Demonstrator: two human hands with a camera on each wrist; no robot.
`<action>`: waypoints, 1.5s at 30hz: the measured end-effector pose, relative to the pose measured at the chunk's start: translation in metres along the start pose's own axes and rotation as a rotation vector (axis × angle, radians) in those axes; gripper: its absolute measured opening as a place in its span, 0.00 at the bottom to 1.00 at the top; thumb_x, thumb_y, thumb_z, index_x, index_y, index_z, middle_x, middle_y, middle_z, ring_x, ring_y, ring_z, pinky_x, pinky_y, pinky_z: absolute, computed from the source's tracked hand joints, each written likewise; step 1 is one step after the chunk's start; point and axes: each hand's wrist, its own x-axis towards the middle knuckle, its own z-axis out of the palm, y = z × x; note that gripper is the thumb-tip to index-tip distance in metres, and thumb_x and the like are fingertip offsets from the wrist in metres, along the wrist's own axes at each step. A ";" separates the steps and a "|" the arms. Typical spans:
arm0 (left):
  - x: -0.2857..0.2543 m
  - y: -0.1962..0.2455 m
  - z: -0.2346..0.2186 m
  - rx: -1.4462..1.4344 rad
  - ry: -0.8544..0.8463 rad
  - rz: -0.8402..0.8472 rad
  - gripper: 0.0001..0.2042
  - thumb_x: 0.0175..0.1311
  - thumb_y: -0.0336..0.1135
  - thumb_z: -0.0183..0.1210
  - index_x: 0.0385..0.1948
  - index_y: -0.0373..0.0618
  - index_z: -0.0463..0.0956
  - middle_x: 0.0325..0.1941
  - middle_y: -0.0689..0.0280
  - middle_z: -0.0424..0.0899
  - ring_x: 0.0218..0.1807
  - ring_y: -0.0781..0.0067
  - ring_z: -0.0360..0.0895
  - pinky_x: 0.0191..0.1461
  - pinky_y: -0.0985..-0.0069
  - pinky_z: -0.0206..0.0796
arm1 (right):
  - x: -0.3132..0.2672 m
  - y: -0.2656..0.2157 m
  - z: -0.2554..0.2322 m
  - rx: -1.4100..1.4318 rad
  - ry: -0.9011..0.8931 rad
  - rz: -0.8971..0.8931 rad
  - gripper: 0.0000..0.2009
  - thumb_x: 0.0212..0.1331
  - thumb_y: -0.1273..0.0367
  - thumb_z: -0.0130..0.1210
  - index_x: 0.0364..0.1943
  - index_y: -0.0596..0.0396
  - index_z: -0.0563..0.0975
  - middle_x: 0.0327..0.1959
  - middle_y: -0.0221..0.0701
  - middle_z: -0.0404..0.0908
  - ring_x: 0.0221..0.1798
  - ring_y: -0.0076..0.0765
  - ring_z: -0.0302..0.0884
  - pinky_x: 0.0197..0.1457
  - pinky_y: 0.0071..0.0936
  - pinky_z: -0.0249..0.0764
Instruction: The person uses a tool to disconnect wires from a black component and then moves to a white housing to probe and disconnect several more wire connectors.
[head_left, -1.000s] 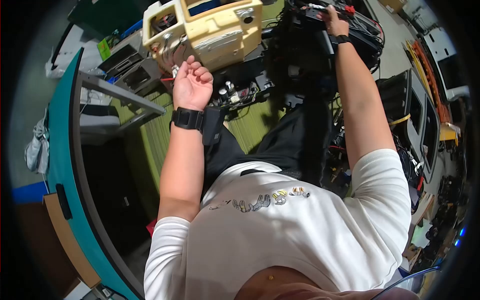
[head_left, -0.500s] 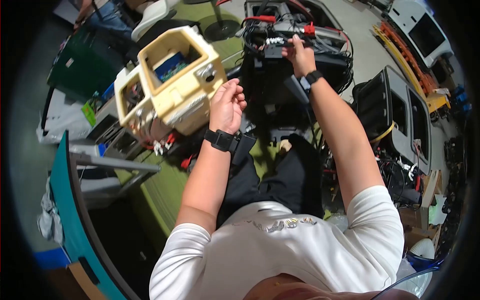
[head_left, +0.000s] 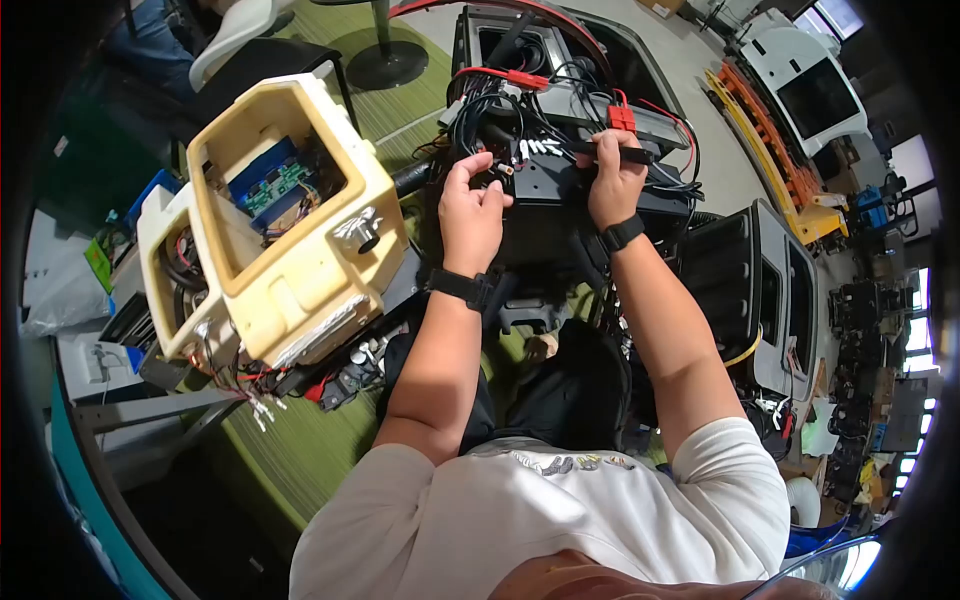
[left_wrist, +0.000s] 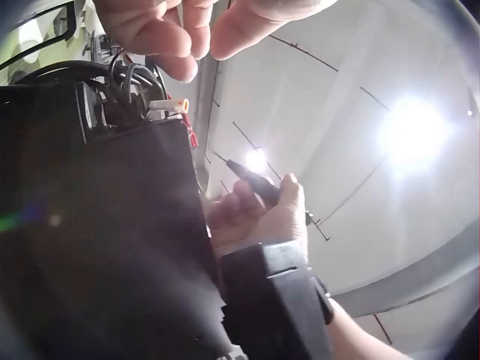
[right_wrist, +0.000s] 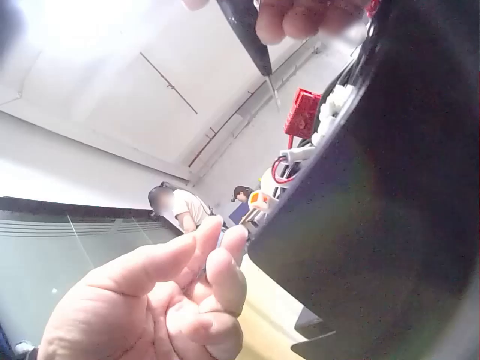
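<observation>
In the head view my right hand [head_left: 615, 195] grips a black pen-shaped tool [head_left: 637, 154]. Its thin metal tip shows in the left wrist view, where the tool [left_wrist: 253, 180] slants up toward the left. My left hand [head_left: 470, 225] is held with fingers bent and thumb apart, nothing visible between them. Just beyond its fingertips is a small white-and-orange connector [left_wrist: 171, 106] on a cable, over the edge of a black box [left_wrist: 135, 225]. White plugs [head_left: 540, 147] and black cables lie along the box top between the hands.
Red connectors [head_left: 622, 118] sit behind the right hand. On the left stands a cream-coloured housing [head_left: 310, 290] with a green circuit board [head_left: 275, 190] inside. A grey-framed black panel [head_left: 735, 275] stands at the right. People [right_wrist: 187, 206] are in the background.
The view has swung toward the cable-covered box. My left hand has moved up and right from beside the cream housing to the cables. The black tool now shows clearly in my right hand.
</observation>
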 end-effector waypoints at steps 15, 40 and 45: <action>0.033 0.008 -0.011 0.344 -0.256 0.441 0.05 0.49 0.23 0.55 0.28 0.38 0.75 0.26 0.66 0.74 0.26 0.79 0.72 0.30 0.84 0.63 | -0.008 0.000 0.006 0.135 -0.145 0.135 0.11 0.57 0.65 0.48 0.26 0.59 0.69 0.23 0.29 0.71 0.22 0.21 0.69 0.26 0.19 0.69; 0.023 0.000 -0.005 0.143 -0.234 0.188 0.06 0.49 0.20 0.56 0.30 0.39 0.77 0.29 0.71 0.71 0.29 0.86 0.68 0.32 0.90 0.59 | -0.009 -0.010 0.011 0.078 -0.195 0.219 0.09 0.55 0.67 0.52 0.26 0.60 0.71 0.22 0.28 0.72 0.25 0.20 0.71 0.28 0.18 0.72; 0.021 0.001 -0.002 0.167 -0.183 0.289 0.07 0.47 0.19 0.57 0.29 0.39 0.78 0.27 0.69 0.73 0.28 0.84 0.70 0.29 0.88 0.61 | -0.014 -0.008 0.015 -0.023 -0.212 0.100 0.07 0.51 0.71 0.55 0.24 0.61 0.73 0.22 0.27 0.72 0.24 0.19 0.69 0.28 0.17 0.70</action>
